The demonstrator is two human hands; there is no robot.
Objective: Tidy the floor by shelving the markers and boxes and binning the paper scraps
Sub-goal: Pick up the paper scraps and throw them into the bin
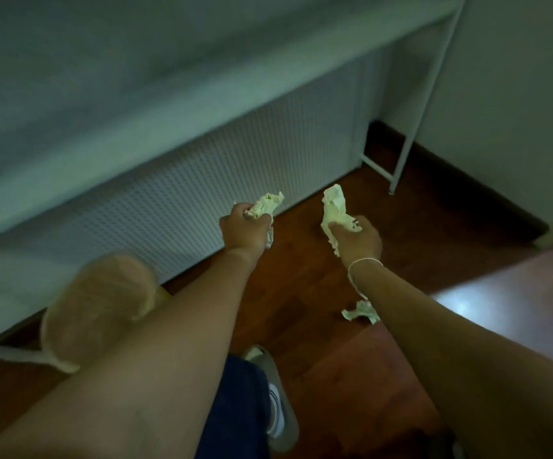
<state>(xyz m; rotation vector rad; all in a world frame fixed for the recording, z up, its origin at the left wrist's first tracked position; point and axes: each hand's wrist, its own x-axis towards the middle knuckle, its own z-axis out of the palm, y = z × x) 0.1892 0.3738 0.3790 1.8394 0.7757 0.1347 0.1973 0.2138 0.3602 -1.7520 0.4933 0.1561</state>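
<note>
Left hand (247,228): centre of frame, fingers curled round a crumpled pale scrap (266,205).
Right hand (356,236): right of centre, gripping a longer crumpled strip (333,208) that runs up and down the frame.
Hands: apart, each clamped on its own paper.
Loose scrap (359,313): on the floor (308,293), lower right of centre, partly hidden by the right forearm; nearer the right hand, lying below it in the frame.
Bin: probably the blurred, plastic-lined round shape (99,306) at lower left, nearer the left hand.
Shelf (410,127): white metal frame with perforated panel, upper half.
Materials: paper soft, creased, ragged-edged; floor glossy red-brown wood.
</note>
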